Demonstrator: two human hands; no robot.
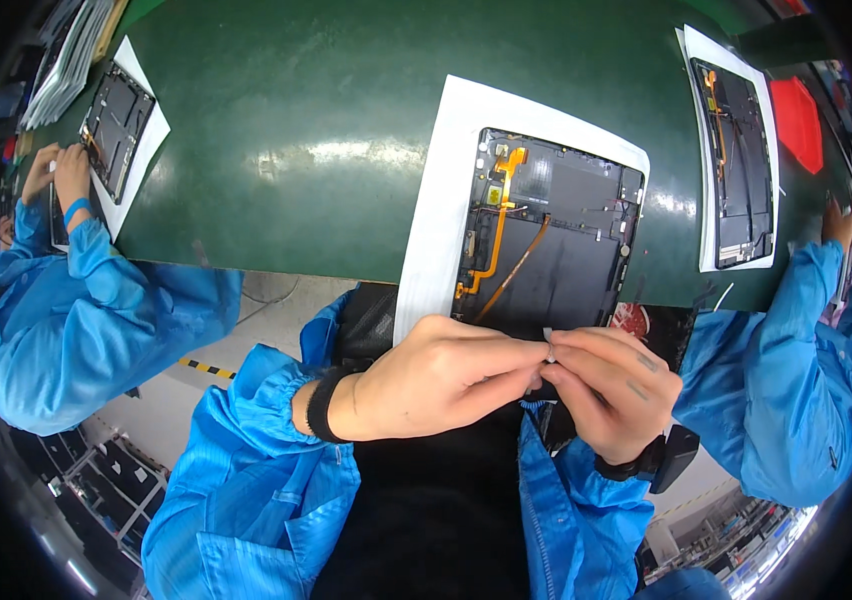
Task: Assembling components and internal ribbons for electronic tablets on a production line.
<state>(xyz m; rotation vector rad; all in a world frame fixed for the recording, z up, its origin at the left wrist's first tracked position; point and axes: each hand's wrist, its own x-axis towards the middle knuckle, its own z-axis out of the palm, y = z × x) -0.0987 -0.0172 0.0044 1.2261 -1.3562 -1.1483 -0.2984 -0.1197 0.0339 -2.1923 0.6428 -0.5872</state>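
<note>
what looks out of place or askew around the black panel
The white sheet under the black panel juts past the near edge of the green table, so that part seems unsupported. A thin white strip also lies at that edge, farther right, like a stray scrap. No spill shows.

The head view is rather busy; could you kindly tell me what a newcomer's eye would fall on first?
Probably the open black tablet housing with its orange flex cable, right of centre on white paper over the green table. At its lower edge, the left hand and right hand meet, pinching a small pale piece.
</note>
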